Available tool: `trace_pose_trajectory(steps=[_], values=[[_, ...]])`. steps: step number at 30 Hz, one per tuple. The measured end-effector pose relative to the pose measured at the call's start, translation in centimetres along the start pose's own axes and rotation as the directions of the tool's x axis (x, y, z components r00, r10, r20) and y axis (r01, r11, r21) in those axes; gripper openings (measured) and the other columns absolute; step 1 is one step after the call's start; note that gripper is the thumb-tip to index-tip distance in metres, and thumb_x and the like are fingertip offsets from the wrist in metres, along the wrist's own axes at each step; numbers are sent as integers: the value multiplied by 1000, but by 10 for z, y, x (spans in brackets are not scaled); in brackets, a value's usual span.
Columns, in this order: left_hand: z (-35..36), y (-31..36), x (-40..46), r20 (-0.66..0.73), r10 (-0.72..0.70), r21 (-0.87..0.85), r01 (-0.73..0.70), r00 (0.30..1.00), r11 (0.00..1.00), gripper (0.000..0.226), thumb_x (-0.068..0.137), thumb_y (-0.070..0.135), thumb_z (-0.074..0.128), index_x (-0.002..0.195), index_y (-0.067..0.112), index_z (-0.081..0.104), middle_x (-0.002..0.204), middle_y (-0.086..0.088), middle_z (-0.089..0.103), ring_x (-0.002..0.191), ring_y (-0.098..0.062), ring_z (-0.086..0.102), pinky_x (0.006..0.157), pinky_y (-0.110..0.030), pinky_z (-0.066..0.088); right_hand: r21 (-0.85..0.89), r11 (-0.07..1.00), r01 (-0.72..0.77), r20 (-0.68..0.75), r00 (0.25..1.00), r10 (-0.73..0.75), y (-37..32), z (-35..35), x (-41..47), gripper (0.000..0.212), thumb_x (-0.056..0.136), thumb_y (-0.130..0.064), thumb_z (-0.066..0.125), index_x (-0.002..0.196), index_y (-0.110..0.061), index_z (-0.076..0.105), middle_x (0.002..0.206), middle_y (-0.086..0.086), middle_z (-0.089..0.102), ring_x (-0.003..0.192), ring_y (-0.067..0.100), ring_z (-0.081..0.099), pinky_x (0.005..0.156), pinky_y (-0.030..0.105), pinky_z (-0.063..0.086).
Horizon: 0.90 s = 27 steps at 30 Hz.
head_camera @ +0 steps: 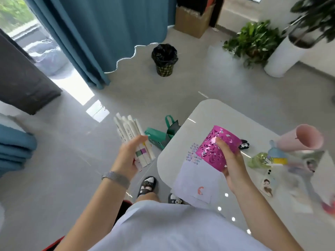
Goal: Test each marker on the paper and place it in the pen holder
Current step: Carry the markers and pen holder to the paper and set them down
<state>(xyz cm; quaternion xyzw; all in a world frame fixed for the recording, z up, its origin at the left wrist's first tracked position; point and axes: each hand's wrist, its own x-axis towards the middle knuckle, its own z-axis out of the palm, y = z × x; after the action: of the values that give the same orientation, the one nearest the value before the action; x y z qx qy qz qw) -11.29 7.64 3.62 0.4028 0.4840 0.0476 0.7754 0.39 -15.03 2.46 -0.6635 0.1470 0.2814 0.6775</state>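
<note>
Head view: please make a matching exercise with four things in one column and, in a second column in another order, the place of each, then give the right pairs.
Things:
1. bundle of white markers
2. pink pen holder
3. paper
4. black bin

Places:
A. lying flat on the white table
B. held in the left hand, off the table's side
C. standing on the floor near the blue curtain
D. held tilted in the right hand, above the table

Pairs: 1-B, 2-D, 3-A, 4-C

Magenta cut-out-patterned pen holder, white markers, teal curtain
</note>
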Motion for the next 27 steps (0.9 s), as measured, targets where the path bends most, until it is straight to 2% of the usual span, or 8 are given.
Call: trace_pose_trajectory(steps=[3, 8, 13, 15, 19, 22, 24, 27], values=[[23, 18, 29, 98, -81, 183, 62, 992, 981, 27, 81, 20, 65, 105, 13, 55, 78, -7, 58, 63, -19, 57, 52, -28, 53, 57, 997, 47, -156, 987, -37, 4, -10, -2, 37, 81, -34, 70, 115, -29, 56, 106, -5, 70, 93, 8, 69, 78, 32, 53], [51, 39, 69, 227, -153, 447, 36, 962, 894, 22, 79, 21, 67, 99, 14, 59, 74, -5, 60, 64, -20, 58, 61, -32, 52, 187, 981, 55, -399, 916, 25, 26, -14, -8, 47, 82, -35, 70, 124, -23, 53, 109, -1, 70, 93, 11, 69, 77, 33, 52], [67, 22, 98, 296, -211, 544, 17, 932, 839, 15, 80, 12, 65, 95, 12, 60, 68, -4, 62, 58, -17, 60, 60, -32, 55, 247, 968, 32, -503, 858, 101, 65, -19, -6, 32, 85, -28, 69, 114, -22, 58, 103, 1, 70, 91, 13, 69, 78, 33, 53], [70, 7, 103, 310, -249, 547, 42, 918, 836, 13, 81, 11, 65, 92, 12, 59, 69, -5, 61, 59, -17, 60, 59, -31, 54, 237, 972, 13, -527, 842, 117, 83, -26, -4, 30, 81, -30, 73, 108, -22, 62, 102, 5, 72, 90, 16, 71, 76, 33, 54], [71, -38, 122, 348, -309, 563, 67, 885, 824, 25, 74, 15, 70, 96, 10, 58, 73, -7, 62, 64, -19, 60, 64, -33, 54, 206, 976, -66, -574, 799, 176, 128, -54, 13, 73, 58, -49, 84, 119, -20, 56, 106, 3, 71, 92, 18, 71, 74, 33, 55], [78, -85, 148, 350, -345, 598, 75, 871, 798, 39, 62, 20, 73, 97, 9, 60, 71, -7, 63, 62, -19, 62, 64, -33, 54, 189, 979, -74, -592, 787, 174, 171, -81, 41, 72, 60, -45, 84, 121, -21, 53, 109, 2, 69, 95, 18, 69, 76, 33, 55], [86, -120, 169, 350, -356, 629, 64, 866, 775, 47, 57, 25, 75, 99, 8, 60, 77, -11, 61, 67, -24, 59, 70, -38, 51, 184, 980, -75, -604, 778, 173, 199, -97, 66, 75, 58, -46, 84, 121, -21, 52, 108, -1, 68, 97, 17, 68, 77, 33, 55], [93, -182, 206, 377, -339, 633, 27, 862, 773, 41, 59, 25, 77, 94, 9, 62, 79, -14, 60, 67, -25, 57, 70, -40, 48, 149, 989, -15, -655, 748, 110, 249, -124, 113, 60, 70, -33, 83, 118, -22, 49, 106, -5, 63, 95, 12, 65, 69, 24, 51]])
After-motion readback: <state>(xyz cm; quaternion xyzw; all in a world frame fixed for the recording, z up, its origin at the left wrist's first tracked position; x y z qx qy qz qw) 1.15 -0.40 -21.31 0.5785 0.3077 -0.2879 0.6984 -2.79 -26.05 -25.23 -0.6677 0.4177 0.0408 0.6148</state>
